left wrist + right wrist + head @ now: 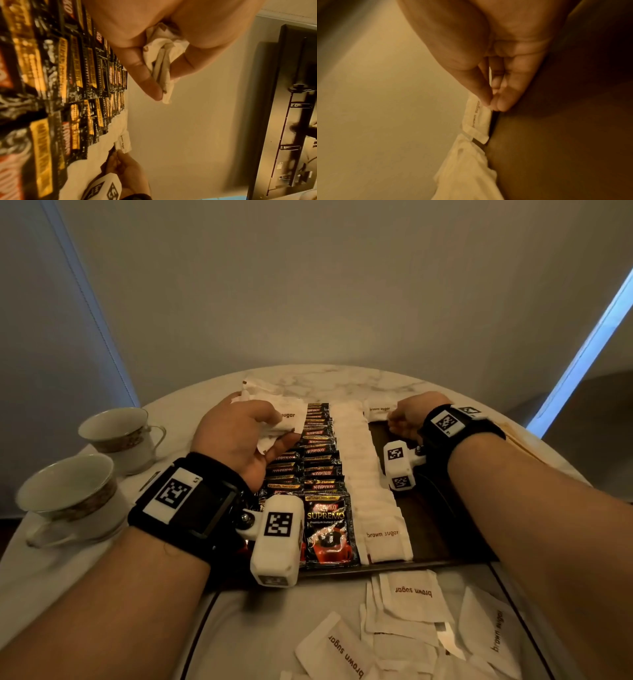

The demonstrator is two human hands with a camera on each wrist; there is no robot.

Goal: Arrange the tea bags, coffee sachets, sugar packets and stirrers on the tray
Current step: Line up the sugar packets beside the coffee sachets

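A dark tray (pixel 435 518) lies on the marble table. On it run rows of black Kopiko coffee sachets (pixel 322 470) and one overlapping row of white brown sugar packets (pixel 366 474). My left hand (pixel 239 436) hovers over the tray's far left and grips a bunch of white sugar packets (pixel 287 422), seen crumpled between thumb and fingers in the left wrist view (pixel 163 58). My right hand (pixel 407 419) pinches a single brown sugar packet (pixel 378 409) at the tray's far edge, at the head of the bare right strip; the right wrist view shows the pinch (pixel 477 117).
Two teacups (pixel 116 433) (pixel 72 491) stand left of the tray. Loose brown sugar packets (pixel 411 604) lie scattered on the table nearest me. More white packets (pixel 260 386) lie beyond the tray's far left corner. The wall stands close behind the round table.
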